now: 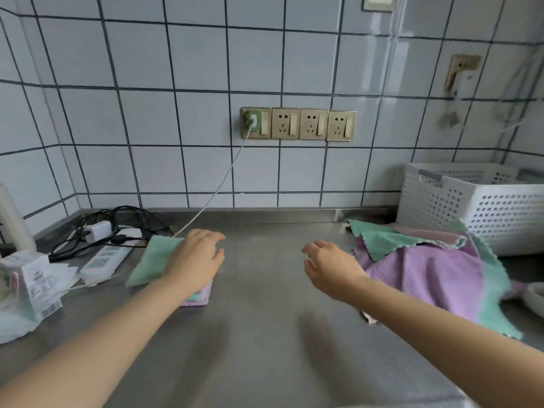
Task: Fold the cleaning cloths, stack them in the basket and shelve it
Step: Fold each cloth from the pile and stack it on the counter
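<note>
A small stack of folded cloths (153, 257), green on top and purple beneath, lies on the steel counter at the left. My left hand (197, 260) rests flat on that stack with fingers spread. My right hand (329, 263) hovers over the bare counter, fingers apart and holding nothing, just left of a loose pile of unfolded purple and green cloths (435, 269). The white perforated basket (471, 207) stands behind that pile at the back right, against the tiled wall.
A white power strip (103, 260) with black cables and a charger lies at the back left. Crumpled white packaging (32, 287) sits at the left edge. A white cable runs from the wall sockets (298, 123) down to the counter. A white rim (534, 295) shows at far right.
</note>
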The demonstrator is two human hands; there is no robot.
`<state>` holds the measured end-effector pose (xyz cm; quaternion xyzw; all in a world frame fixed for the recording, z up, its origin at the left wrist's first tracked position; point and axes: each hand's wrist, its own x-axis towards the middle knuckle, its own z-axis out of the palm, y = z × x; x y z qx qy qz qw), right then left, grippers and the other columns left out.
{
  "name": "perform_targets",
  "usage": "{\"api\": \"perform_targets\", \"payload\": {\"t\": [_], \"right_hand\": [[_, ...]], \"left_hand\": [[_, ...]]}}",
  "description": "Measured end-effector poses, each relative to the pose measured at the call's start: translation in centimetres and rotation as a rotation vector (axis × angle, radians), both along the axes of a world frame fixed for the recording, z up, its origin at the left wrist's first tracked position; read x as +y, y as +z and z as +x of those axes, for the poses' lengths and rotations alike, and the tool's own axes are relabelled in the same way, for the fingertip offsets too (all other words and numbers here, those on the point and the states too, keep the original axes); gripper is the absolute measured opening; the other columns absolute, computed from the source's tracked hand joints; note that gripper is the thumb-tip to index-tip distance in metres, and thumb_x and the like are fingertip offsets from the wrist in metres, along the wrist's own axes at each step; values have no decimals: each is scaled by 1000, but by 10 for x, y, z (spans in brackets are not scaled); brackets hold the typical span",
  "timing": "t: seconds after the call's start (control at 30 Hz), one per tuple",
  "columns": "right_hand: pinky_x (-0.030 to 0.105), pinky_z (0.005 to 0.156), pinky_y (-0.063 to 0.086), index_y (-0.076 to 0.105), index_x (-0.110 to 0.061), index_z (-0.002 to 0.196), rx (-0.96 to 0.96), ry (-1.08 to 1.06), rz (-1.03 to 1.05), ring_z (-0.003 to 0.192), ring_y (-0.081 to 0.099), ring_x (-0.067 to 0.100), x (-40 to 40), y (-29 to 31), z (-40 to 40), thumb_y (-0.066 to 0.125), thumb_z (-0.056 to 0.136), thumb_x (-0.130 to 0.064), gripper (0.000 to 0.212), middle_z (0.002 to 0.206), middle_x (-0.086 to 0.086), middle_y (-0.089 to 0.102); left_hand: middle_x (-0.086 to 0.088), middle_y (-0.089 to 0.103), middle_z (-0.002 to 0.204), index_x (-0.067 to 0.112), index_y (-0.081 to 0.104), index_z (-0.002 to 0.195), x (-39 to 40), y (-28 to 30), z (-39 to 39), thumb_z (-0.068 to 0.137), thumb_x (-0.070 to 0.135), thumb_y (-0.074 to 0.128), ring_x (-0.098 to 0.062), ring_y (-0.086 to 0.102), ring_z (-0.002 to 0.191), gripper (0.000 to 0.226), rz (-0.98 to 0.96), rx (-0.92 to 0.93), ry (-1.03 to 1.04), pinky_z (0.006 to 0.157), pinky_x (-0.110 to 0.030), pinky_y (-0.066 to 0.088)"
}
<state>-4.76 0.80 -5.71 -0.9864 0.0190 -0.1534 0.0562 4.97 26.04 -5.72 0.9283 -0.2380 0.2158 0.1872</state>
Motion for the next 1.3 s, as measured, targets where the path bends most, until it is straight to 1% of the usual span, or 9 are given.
{"api": "perform_targets", "payload": {"t": [0.2,0.3,0.43,0.53,0.7,0.83,0.97,1.17,1.3], "right_hand": [[34,74,46,54,-15,116,-47,-162,-114,109,52,27,-114,8,-47,43,91,-14,27,114,6,58],[40,83,50,55,-14,120,-69,-268,-187,114,49,28,-173,7,-63,47,90,-12,32,121,7,56],[44,68,55,63,-9,111,-114,-348,-376,89,57,33,-242,3,-74,70,64,3,48,99,10,58],[41,64,53,63,-16,113,-87,-412,-424,89,56,32,-279,-3,-75,75,56,2,61,105,9,59],[37,76,47,70,-20,99,-116,-409,-352,97,52,26,-293,9,-54,64,82,-15,19,106,2,58],[41,78,47,73,-13,92,-264,-246,-139,98,52,29,-263,36,-27,62,86,-14,13,105,6,64],[42,69,49,68,-6,81,-464,-110,-63,82,56,31,-213,65,-17,56,87,-15,16,85,9,64],[32,61,35,50,-9,87,-576,-74,291,70,46,21,-180,94,-38,57,85,-15,9,78,2,52],[16,55,32,41,-15,76,-527,15,496,61,42,5,-157,101,-60,52,84,-4,17,68,-5,49]], "left_hand": [[-3,58,125,16,53,128,-130,-15,-42,94,28,48,-20,41,125,37,178,51,-270,101,-33,37],[-4,57,126,14,52,127,-186,-17,-58,95,29,45,-21,41,124,36,237,83,-365,101,-38,39],[-9,58,124,9,56,116,-243,-21,-71,95,26,44,-27,48,115,30,329,84,-457,95,-40,43],[-10,55,122,7,55,117,-280,-23,-76,94,26,45,-28,47,114,31,326,76,-517,96,-41,42],[-5,39,141,14,35,139,-329,-24,-71,94,30,47,-28,41,124,50,223,144,-557,99,-47,41],[-14,29,151,18,8,150,-360,-28,-57,92,40,47,-36,41,130,72,18,344,-470,100,-50,41],[-14,60,115,22,40,123,-372,-18,-37,86,43,40,-38,60,103,43,-270,355,-261,81,-41,49],[-14,70,82,14,67,87,-308,13,-27,90,16,50,-34,63,81,17,-484,152,-237,58,-34,40],[15,73,76,19,75,91,-243,34,-36,83,2,61,-9,67,75,24,-658,120,-410,70,-32,50]]}}
